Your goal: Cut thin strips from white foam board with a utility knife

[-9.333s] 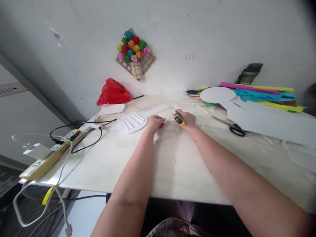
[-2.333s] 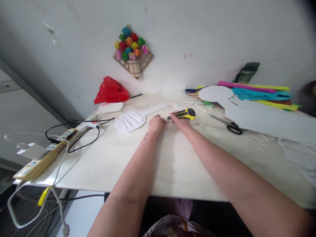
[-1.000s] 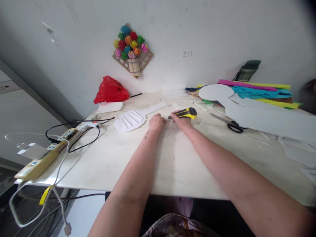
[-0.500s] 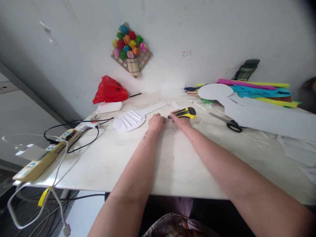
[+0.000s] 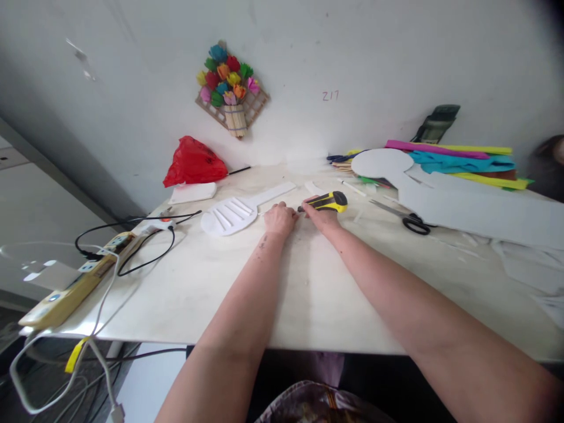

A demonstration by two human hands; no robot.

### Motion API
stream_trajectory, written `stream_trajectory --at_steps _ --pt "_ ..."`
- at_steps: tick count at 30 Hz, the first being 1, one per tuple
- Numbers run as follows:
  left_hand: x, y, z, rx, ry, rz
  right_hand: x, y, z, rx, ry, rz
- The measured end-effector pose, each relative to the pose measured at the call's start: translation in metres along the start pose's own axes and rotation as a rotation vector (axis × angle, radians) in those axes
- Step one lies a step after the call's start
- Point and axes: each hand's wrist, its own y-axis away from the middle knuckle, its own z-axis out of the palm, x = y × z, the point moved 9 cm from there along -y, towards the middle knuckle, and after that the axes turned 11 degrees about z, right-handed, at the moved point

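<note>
My right hand [image 5: 322, 217] is closed around a yellow and black utility knife [image 5: 329, 201], its front end pointing left toward my other hand. Close beside it, my left hand [image 5: 281, 219] presses down on the table with its fingers together; whatever lies under the fingertips is too small and hidden to name. Just left of that hand lies a white paddle-shaped cutout [image 5: 233, 215] with several thin white strips across its round part and a handle reaching back to the right. A small white piece [image 5: 314, 188] lies behind my hands.
Black scissors [image 5: 414, 223] and white sheets [image 5: 480, 205] lie on the right, near coloured crepe paper [image 5: 462, 163]. A red bag [image 5: 194, 163] stands at the back left. A power strip [image 5: 79, 285] with cables runs along the left edge. Flowers [image 5: 227, 76] hang on the wall.
The whole view has shifted slightly. Both hands stay nearly where they were, with the knife still in my right hand.
</note>
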Motion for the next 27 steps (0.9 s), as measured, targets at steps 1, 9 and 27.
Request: stream_trajectory --at_steps 1,9,27 --pt "0.0006 -0.0002 0.0001 0.005 -0.006 -0.001 -0.0006 0.0009 -0.0003 -0.003 -0.011 0.010" --pt "0.0023 0.0003 -0.0004 0.037 -0.010 -0.005 -0.0070 0.0071 -0.0028 0.000 -0.033 -0.004" --pt "0.0025 -0.0009 0.0006 0.015 -0.009 -0.008 0.0023 0.0017 -0.0028 -0.008 -0.002 0.022"
